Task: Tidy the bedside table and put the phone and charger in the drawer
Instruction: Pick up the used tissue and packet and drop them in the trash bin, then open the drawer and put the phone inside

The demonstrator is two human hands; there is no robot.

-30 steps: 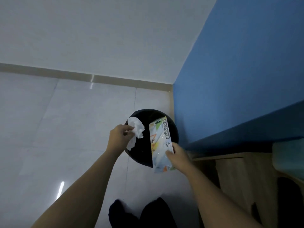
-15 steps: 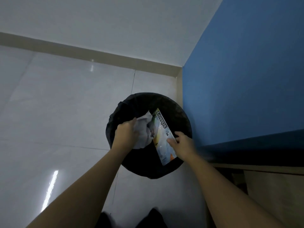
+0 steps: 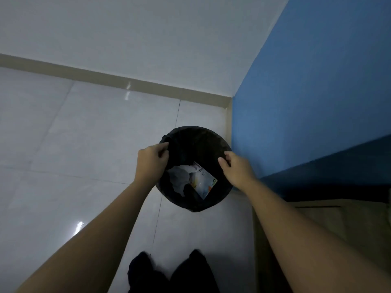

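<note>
A round black trash bin (image 3: 196, 136) stands on the tiled floor in the corner by the blue wall. Inside it lie a crumpled white tissue (image 3: 181, 178) and a flat printed packet (image 3: 204, 183), side by side. My left hand (image 3: 151, 163) hovers over the bin's left rim with curled fingers and nothing in it. Over the right rim, my right hand (image 3: 238, 168) is loosely curled and holds nothing. The phone, charger and drawer are out of sight.
A blue wall (image 3: 306, 102) rises right of the bin. A wooden bedside unit (image 3: 349, 225) sits at the lower right. White floor tiles (image 3: 74, 144) spread to the left, with a beige skirting (image 3: 105, 78) along the white wall. My dark-clad feet (image 3: 169, 271) stand below the bin.
Both hands have let go: the tissue dropped from my left hand and the packet from my right, and both now lie in the bin. The hands have lifted to the rim.
</note>
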